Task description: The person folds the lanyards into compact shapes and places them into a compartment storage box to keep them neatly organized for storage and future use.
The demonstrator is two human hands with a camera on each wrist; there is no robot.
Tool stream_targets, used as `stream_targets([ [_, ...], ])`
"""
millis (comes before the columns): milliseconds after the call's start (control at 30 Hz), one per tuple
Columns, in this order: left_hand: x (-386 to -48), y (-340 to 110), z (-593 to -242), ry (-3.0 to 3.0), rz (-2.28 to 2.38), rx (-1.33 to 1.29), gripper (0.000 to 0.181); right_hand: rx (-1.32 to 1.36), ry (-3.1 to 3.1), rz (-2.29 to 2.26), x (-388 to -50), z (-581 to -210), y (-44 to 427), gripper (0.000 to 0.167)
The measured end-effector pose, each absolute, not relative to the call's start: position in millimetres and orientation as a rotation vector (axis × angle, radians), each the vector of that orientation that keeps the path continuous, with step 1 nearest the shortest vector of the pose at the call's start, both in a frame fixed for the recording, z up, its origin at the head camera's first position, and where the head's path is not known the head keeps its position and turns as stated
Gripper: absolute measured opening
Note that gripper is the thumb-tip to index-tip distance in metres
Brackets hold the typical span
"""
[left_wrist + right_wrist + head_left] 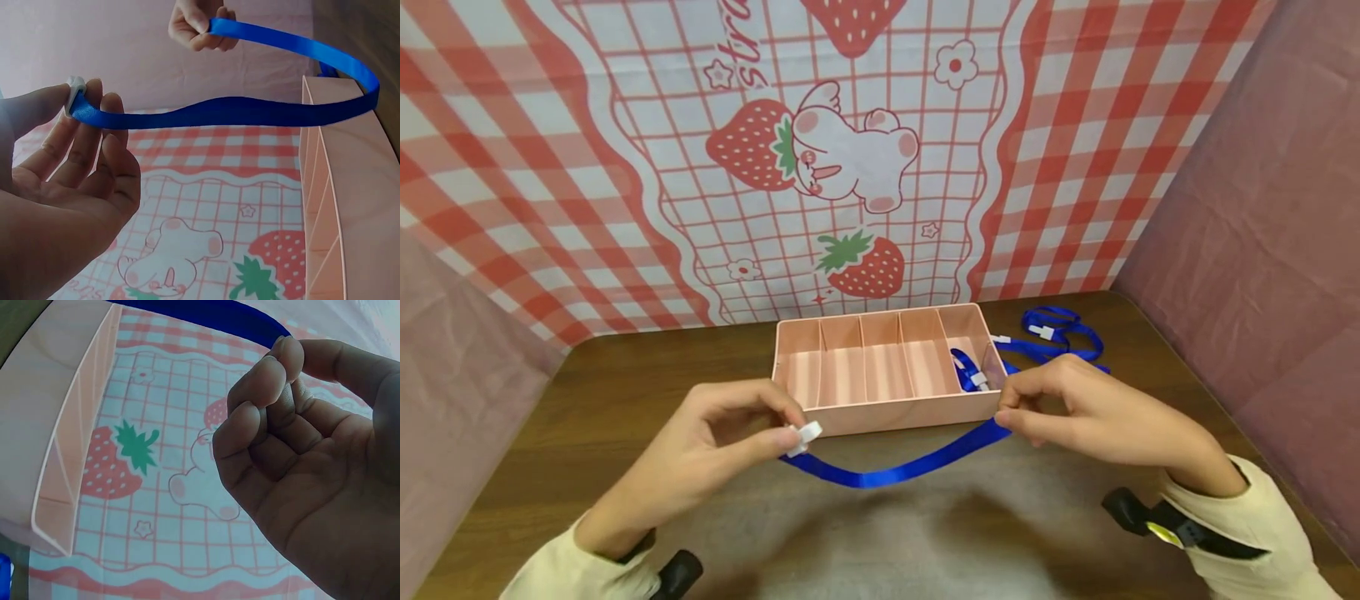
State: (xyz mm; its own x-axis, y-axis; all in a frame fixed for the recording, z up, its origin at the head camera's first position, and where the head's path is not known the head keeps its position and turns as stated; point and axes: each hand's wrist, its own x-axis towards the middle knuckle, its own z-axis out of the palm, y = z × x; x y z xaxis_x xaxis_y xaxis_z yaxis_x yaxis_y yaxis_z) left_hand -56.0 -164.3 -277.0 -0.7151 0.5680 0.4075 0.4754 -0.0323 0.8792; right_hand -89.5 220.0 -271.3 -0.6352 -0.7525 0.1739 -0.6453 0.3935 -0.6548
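Observation:
A blue lanyard (883, 477) with a white plastic clip (806, 434) sags in a shallow curve between both hands, in front of the pink box. My left hand (722, 442) pinches the white clip end between thumb and fingers; the left wrist view shows the strap (250, 112) running out from that clip (75, 95). My right hand (1082, 417) pinches the strap's other end between thumb and forefinger, just by the box's front right corner. In the right wrist view, the remaining fingers (253, 387) of that hand are curled in.
The pink divided box (887, 414) stands at the back of the wooden table (647, 367). Its rightmost compartment holds a folded blue lanyard (966, 372) with a white clip. More blue lanyards (1078, 333) lie to the box's right. A strawberry-patterned cloth (865, 150) hangs behind.

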Motion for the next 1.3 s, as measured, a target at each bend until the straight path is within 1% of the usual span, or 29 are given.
stream_targets([
  [333, -56.8, -148.1, -274.8, 2.138, 1.888, 1.198, 0.021, -1.292, 2.472, -1.087, -88.9, -262.5, 199.1, 0.019],
  [533, -59.2, -137.2, -275.0, 2.125, 1.900, 1.188, 0.019, -1.399, 2.416, -1.099, -90.6, -258.8, 179.1, 0.019],
  [867, -65.7, -107.8, -284.2, 2.007, 1.949, 1.314, 0.014, -1.486, 2.279, -1.175, -90.6, -262.1, 153.8, 0.017],
  [1033, -65.2, -100.0, -292.1, 1.991, 1.936, 1.254, 0.011, -1.517, 2.229, -1.178, -90.3, -266.3, 146.3, 0.016],
  [1300, -67.4, -93.1, -297.1, 1.969, 1.858, 1.107, 0.006, -1.389, 2.244, -1.238, -89.9, -268.6, 146.1, 0.017],
])
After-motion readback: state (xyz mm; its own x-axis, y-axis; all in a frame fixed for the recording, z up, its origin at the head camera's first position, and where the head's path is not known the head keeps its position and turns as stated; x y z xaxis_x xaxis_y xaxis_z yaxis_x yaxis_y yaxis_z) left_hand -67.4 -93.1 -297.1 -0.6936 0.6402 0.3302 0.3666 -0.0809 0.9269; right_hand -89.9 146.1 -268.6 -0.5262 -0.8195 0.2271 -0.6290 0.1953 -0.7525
